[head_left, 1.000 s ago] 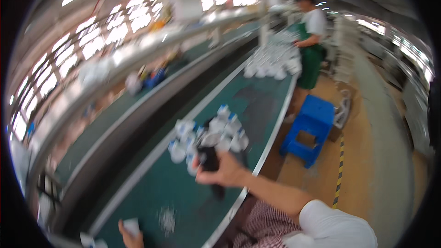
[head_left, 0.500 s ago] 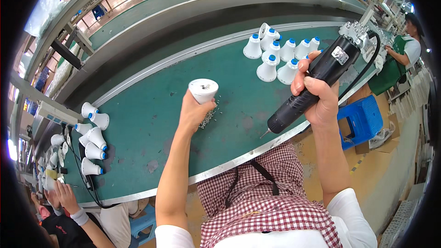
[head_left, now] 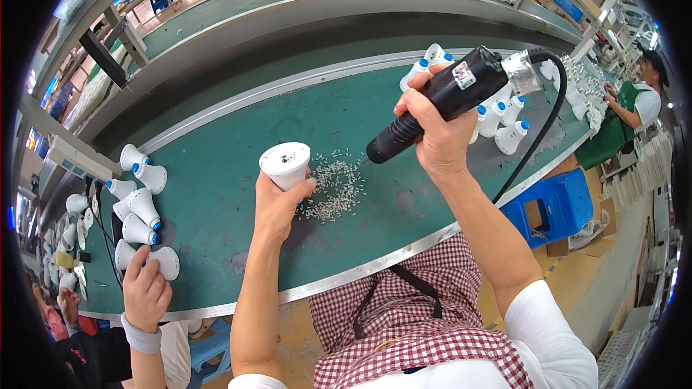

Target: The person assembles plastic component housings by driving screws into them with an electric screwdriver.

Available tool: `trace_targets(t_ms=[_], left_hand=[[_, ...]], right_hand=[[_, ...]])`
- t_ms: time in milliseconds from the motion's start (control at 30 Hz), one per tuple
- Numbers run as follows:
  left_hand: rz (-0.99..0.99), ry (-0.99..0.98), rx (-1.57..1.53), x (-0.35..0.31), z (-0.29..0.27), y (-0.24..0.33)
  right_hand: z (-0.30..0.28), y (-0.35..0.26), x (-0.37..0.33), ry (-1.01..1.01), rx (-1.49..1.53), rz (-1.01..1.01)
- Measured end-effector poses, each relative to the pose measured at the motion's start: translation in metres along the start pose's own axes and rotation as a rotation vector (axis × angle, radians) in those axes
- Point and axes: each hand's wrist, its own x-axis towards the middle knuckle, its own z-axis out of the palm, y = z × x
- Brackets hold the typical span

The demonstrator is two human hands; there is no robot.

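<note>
My left hand [head_left: 275, 205] is wrapped round a white cone-shaped lamp housing [head_left: 285, 161], its wide flat face turned up with dark marks near the middle. Just right of it, a pile of small screws [head_left: 337, 186] lies spread on the green bench top. My right hand [head_left: 447, 137] grips a black electric screwdriver [head_left: 461, 86] that slants down to the left. The tool's thin tip is over the right edge of the pile; whether a screw sits on it is too small to tell.
More white housings with blue ends [head_left: 494, 117] stand at the right, partly behind the screwdriver, and others [head_left: 140, 205] lie at the left. A co-worker's hand [head_left: 146, 292] reaches among the left ones. The screwdriver's black cable [head_left: 561, 112] hangs at the right, above a blue stool [head_left: 551, 209].
My left hand has shifted left with the housing, uncovering the screw pile. The screwdriver has swung left and up, its tip now at the pile. A co-worker's hand has come to the left housings.
</note>
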Motion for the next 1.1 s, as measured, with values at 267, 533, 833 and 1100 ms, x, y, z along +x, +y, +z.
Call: trace_targets(t_ms=[267, 533, 833, 1100], left_hand=[[0.085, 0.025, 0.057, 0.016, 0.009, -0.016], [0.006, 0.014, -0.020, 0.015, 0.013, -0.009], [-0.049, 0.022, -0.110, 0.015, 0.012, -0.018], [0.140, 0.038, -0.022, 0.007, 0.037, -0.008]], right_hand=[[0.008, 0.045, 0.020, -0.063, -0.031, -0.060], [0.002, 0.056, 0.028, -0.037, -0.024, 0.029], [-0.004, 0.044, 0.030, 0.035, 0.060, 0.043], [0.002, 0.010, 0.018, 0.037, 0.277, 0.113]])
